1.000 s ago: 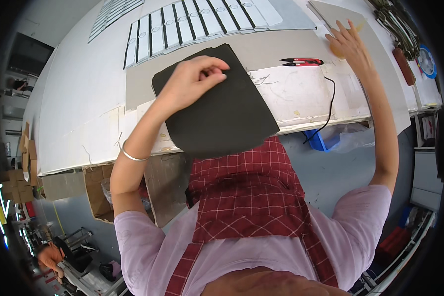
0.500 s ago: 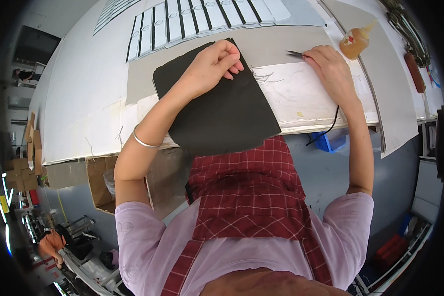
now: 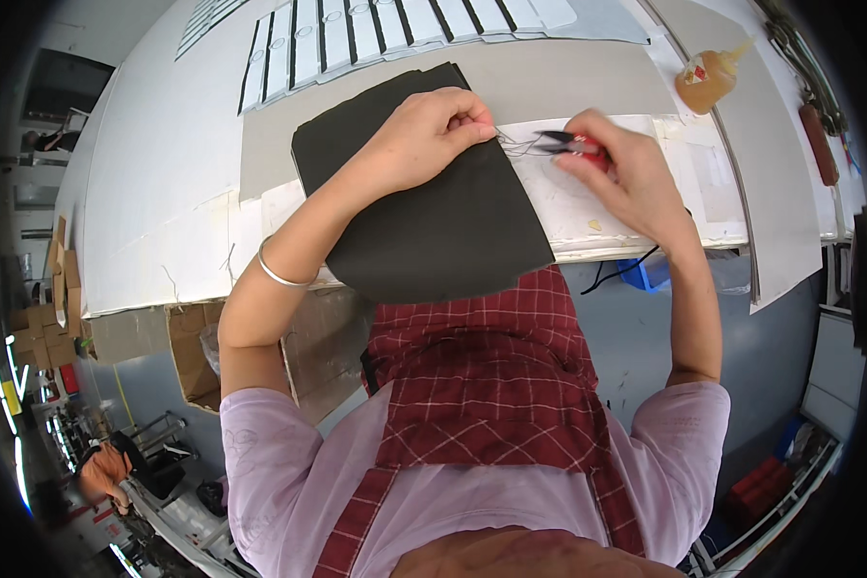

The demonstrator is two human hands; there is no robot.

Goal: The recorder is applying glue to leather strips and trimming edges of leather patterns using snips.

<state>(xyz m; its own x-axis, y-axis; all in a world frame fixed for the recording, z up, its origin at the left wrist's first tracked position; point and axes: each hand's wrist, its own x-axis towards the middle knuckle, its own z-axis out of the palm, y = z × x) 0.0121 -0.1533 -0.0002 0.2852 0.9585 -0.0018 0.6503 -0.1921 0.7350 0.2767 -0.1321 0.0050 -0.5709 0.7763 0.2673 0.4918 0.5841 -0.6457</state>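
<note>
A stack of dark, flat panels [image 3: 433,226] lies at the table's front edge and hangs a little over it. My left hand [image 3: 416,138] rests on the stack, thumb and fingertips pinched together at its right edge. Thin dark threads [image 3: 518,146] run out from that pinch to the right. In my right hand [image 3: 636,178] is a pair of red-handled thread snips [image 3: 588,148], somewhat blurred. Their dark blades point left and are parted, close to the threads.
Behind the stack lie a grey board [image 3: 568,82] and a row of pale panels with black strips [image 3: 356,39]. A bottle of amber liquid [image 3: 705,82] stands at the right, near hand tools with a brown handle [image 3: 819,144]. Below the table is a cardboard box [image 3: 195,361].
My right hand has moved left and down, bringing the snips near the threads, and the red handles now show. My left fingertips have shifted right to the stack's edge, onto the threads.
</note>
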